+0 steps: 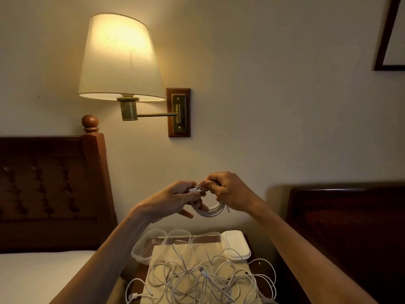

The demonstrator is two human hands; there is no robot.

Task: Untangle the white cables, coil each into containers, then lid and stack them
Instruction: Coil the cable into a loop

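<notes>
From the head camera, both hands were raised in front of a pale wall, holding one coiled white cable [211,210] between them. The left hand [175,199] had its fingers curled round the coil's left side, with a white plug [195,190] pinched at its fingertips. The right hand [228,191] had its fingers bent tightly over the top of the coil, thumb and forefinger pinching the strands. The loop hung below the fingers of both hands.

Well below the fingers, a tangle of white cables [201,275] lay on a cream cloth [162,257]. Just beyond the tangle stood clear containers [143,249], open, and to their right a lidded one [236,243].

Above the fingers, a lit lamp [119,58] was fixed to the wall. A wooden headboard [43,183] stood to the left.
</notes>
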